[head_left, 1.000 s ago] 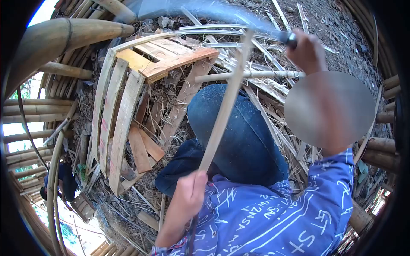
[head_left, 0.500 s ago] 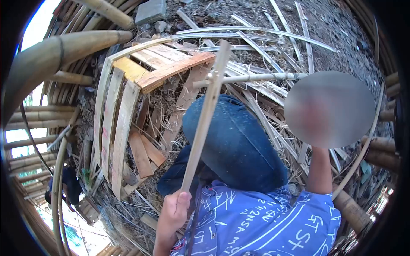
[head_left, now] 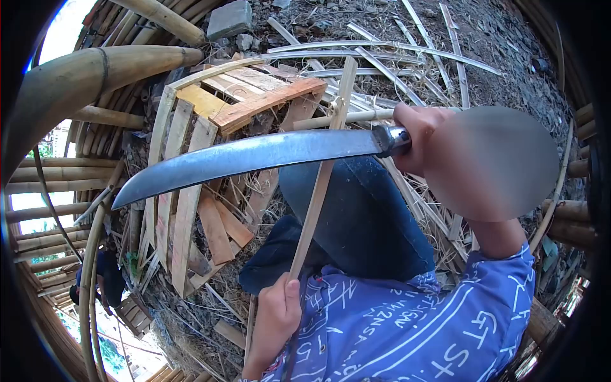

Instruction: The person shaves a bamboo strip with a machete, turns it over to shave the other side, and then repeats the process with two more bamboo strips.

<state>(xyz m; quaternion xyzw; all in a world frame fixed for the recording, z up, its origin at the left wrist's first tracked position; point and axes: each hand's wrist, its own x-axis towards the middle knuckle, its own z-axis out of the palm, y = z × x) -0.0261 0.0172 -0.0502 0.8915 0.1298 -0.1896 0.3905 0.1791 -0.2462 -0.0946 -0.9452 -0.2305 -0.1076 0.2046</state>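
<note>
My left hand point(head_left: 280, 307) is closed round the lower end of a thin bamboo strip point(head_left: 316, 209), which slants up past my knee. The strip's upper part lies by a bamboo pole point(head_left: 305, 123). My right hand point(head_left: 417, 137) grips the handle of a long curved machete point(head_left: 254, 153), and a grey blur covers part of that hand and forearm. The blade points left, across the strip and above a wooden crate point(head_left: 254, 102). Its tip is over the crate's left side.
Split bamboo strips point(head_left: 407, 46) litter the ground ahead. A concrete block point(head_left: 229, 20) lies beyond the crate. A thick bamboo pole point(head_left: 137, 63) juts in at upper left. Another person point(head_left: 108, 280) is at lower left.
My right hand has come out from behind the blur with the machete, whose blade now spans the view. The strip and my left hand have shifted slightly right.
</note>
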